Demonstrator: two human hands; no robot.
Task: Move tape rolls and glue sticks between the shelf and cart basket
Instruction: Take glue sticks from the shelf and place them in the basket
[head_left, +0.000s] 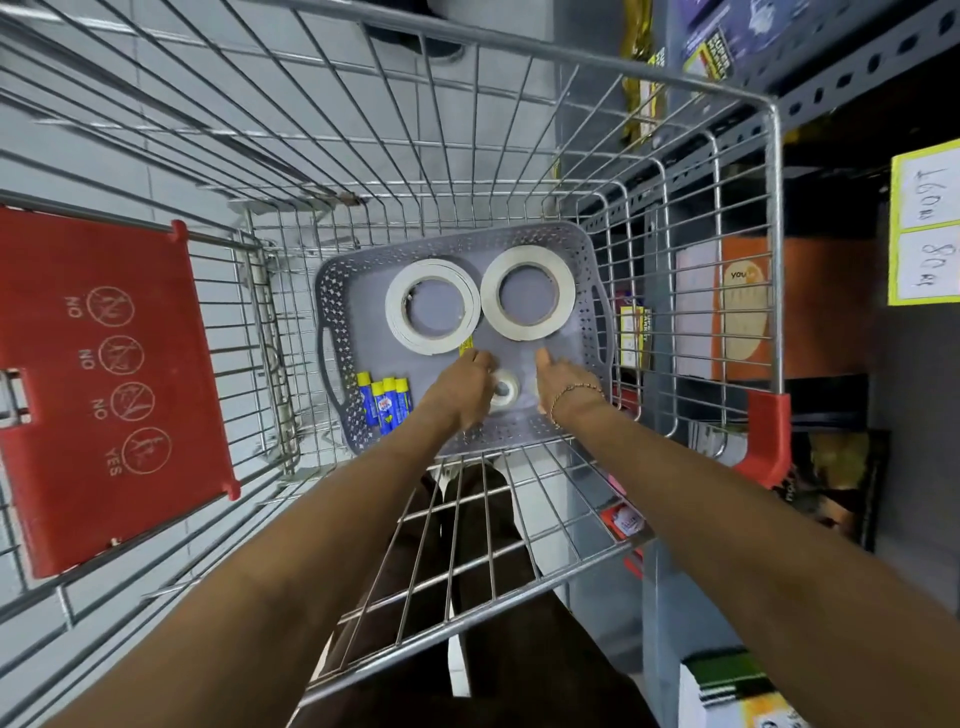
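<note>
A grey plastic basket (589, 332) lies in the wire cart (774, 218). Two large white tape rolls (432, 306) (528, 292) lie flat at its far end. A small white tape roll (504, 389) sits between my hands. Several blue and yellow glue sticks (384, 402) lie at the near left corner. My left hand (465, 387) reaches into the basket, its fingers curled round a yellow-tipped glue stick (466, 343) that pokes out past them. My right hand (563, 384) is low over the basket floor with the thumb stretched out; its fingers are hidden.
A red child-seat flap (104, 384) hangs at the cart's left side. Grey metal shelving (831, 119) with boxes and a yellow-edged price label (924, 228) stands close on the right. The floor under the cart is pale tile.
</note>
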